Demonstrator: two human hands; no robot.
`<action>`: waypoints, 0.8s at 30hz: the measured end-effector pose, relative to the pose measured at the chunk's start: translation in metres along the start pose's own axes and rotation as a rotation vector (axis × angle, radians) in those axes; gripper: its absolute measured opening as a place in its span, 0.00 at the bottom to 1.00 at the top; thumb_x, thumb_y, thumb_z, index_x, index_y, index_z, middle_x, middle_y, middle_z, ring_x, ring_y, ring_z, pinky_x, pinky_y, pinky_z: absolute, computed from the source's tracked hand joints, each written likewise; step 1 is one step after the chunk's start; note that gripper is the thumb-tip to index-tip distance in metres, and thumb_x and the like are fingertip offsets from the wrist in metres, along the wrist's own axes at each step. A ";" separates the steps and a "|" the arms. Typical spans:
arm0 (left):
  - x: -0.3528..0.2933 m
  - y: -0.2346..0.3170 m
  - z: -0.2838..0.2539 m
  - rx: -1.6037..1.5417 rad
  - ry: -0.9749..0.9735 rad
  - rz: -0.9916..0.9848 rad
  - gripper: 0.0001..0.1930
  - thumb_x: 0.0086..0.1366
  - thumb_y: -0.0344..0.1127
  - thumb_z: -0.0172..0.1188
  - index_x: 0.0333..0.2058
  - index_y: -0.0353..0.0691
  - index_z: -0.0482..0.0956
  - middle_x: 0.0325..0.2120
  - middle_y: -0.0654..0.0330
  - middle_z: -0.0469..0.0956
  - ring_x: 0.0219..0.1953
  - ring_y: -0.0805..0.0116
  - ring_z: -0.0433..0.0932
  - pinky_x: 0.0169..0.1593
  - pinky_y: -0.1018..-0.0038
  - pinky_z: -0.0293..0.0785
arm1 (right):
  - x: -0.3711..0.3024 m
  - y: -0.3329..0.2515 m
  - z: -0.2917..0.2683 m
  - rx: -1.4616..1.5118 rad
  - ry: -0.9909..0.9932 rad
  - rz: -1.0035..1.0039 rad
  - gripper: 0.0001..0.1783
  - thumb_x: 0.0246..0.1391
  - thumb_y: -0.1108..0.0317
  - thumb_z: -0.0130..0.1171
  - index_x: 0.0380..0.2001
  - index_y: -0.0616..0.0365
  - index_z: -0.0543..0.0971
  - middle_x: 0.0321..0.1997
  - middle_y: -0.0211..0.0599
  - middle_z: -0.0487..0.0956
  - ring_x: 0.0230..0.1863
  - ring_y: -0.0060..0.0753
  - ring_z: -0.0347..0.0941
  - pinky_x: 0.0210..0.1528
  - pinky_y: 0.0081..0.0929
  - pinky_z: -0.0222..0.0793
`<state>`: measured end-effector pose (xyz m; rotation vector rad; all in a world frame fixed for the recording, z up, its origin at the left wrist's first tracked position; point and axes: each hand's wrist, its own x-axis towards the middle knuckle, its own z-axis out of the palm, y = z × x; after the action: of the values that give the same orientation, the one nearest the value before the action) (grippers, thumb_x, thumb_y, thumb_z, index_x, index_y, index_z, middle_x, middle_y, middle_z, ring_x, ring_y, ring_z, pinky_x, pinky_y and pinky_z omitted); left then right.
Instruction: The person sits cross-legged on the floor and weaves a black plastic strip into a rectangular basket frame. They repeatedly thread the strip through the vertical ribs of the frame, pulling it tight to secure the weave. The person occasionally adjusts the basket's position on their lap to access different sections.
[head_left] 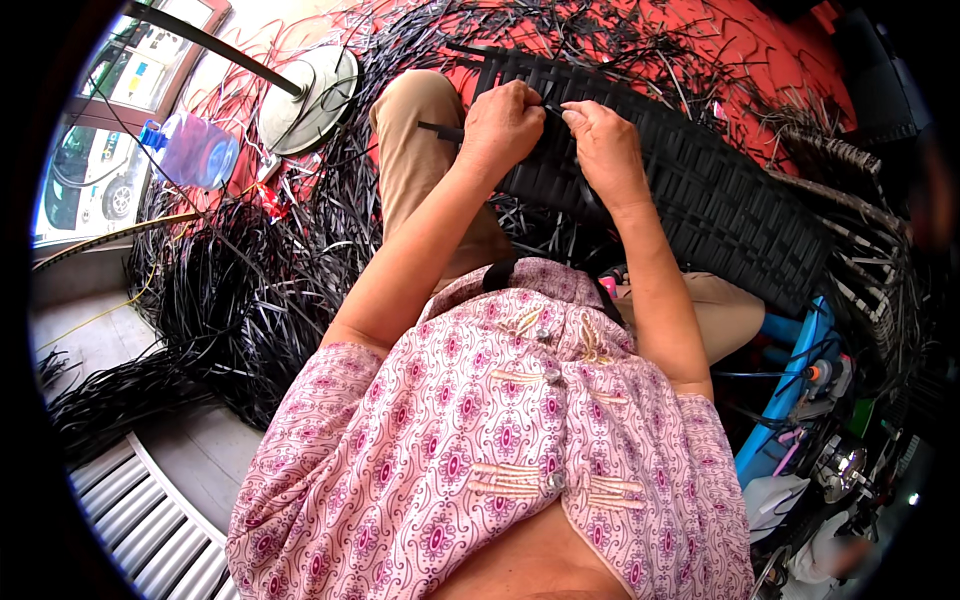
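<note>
Across my knees lies a long black woven panel [715, 195], made of flat strips in a tight basket weave. Near its far left end, my left hand [503, 122] is closed, its fingers curled round a black strip [553, 108]. Just to the right, my right hand [607, 150] pinches the same strip between thumb and fingers. Only a short bit of it shows between the two hands, over the weave. Several loose strip ends stick out from the panel's left edge.
Black strips [240, 270] lie in big tangled heaps on the left and over the red floor covering [720, 40]. A round stand base [308, 100] with a pole and a clear water jug [195, 150] are at upper left. A blue tray edge [785, 395] with tools stands at right.
</note>
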<state>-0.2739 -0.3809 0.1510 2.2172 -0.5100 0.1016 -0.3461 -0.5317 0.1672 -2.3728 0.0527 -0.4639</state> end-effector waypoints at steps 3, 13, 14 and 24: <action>-0.001 0.001 -0.001 -0.015 0.008 -0.003 0.13 0.56 0.38 0.61 0.35 0.34 0.83 0.31 0.47 0.83 0.38 0.49 0.83 0.44 0.61 0.78 | 0.001 -0.002 0.006 -0.125 0.055 -0.039 0.12 0.64 0.62 0.56 0.36 0.59 0.81 0.36 0.51 0.83 0.40 0.56 0.80 0.44 0.48 0.75; -0.003 -0.002 0.000 -0.074 -0.034 -0.066 0.12 0.58 0.37 0.59 0.35 0.36 0.82 0.30 0.45 0.82 0.37 0.46 0.82 0.43 0.57 0.76 | 0.005 0.000 -0.007 0.746 -0.020 0.334 0.14 0.57 0.69 0.60 0.42 0.70 0.82 0.31 0.39 0.85 0.29 0.21 0.81 0.32 0.21 0.76; -0.003 -0.006 0.001 -0.077 0.004 0.018 0.12 0.58 0.38 0.59 0.35 0.36 0.82 0.30 0.45 0.81 0.37 0.46 0.82 0.42 0.57 0.76 | 0.005 -0.001 -0.009 0.778 -0.003 0.357 0.14 0.56 0.70 0.61 0.42 0.70 0.81 0.33 0.40 0.85 0.29 0.24 0.81 0.32 0.22 0.77; -0.001 -0.007 0.000 -0.093 -0.065 -0.030 0.09 0.61 0.32 0.58 0.35 0.33 0.81 0.29 0.49 0.83 0.33 0.54 0.83 0.41 0.63 0.77 | 0.009 -0.005 -0.003 0.217 0.103 0.241 0.10 0.50 0.70 0.61 0.32 0.66 0.85 0.27 0.47 0.84 0.24 0.36 0.82 0.32 0.33 0.78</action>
<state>-0.2721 -0.3771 0.1455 2.1414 -0.5069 -0.0105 -0.3388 -0.5310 0.1757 -2.0962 0.3157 -0.4505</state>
